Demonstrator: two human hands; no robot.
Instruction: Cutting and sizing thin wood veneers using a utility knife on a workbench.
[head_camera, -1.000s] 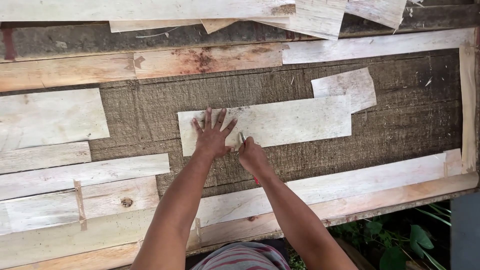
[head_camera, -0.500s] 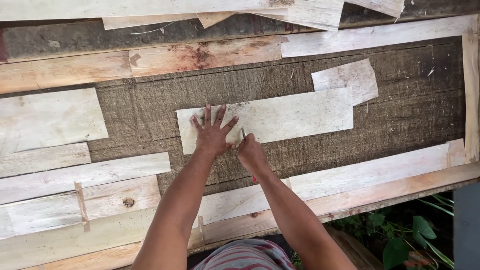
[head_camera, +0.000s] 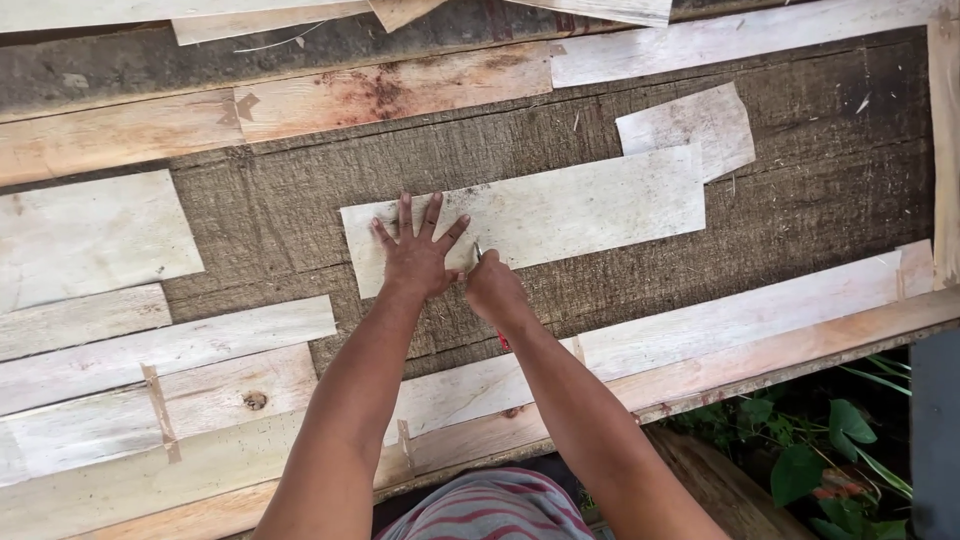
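— What are the hands doing?

— The left hand (head_camera: 415, 255) lies flat with its fingers spread, pressing down the left end of a long pale veneer sheet (head_camera: 560, 215) on the dark surface (head_camera: 800, 215). The right hand (head_camera: 492, 288) is closed round a small tool (head_camera: 478, 252) with a thin metal tip and a bit of red showing under the wrist. The tip touches the sheet's lower edge, just beside the left thumb.

— Any containers?

— None that I can see, only flat wood.

— Where is there open room?

— The dark surface lies bare below and to the right of the sheet, and to its left as far as a wide pale sheet (head_camera: 90, 235). The near edge is lined by long pale strips (head_camera: 700, 335), and beyond that edge green leaves (head_camera: 810, 460) show below.

— What lies close by?

— A smaller pale piece (head_camera: 690, 125) overlaps the sheet's upper right corner. A reddish board (head_camera: 380, 95) runs across above. More pale strips (head_camera: 150, 380) lie stacked at lower left, well apart from the hands.
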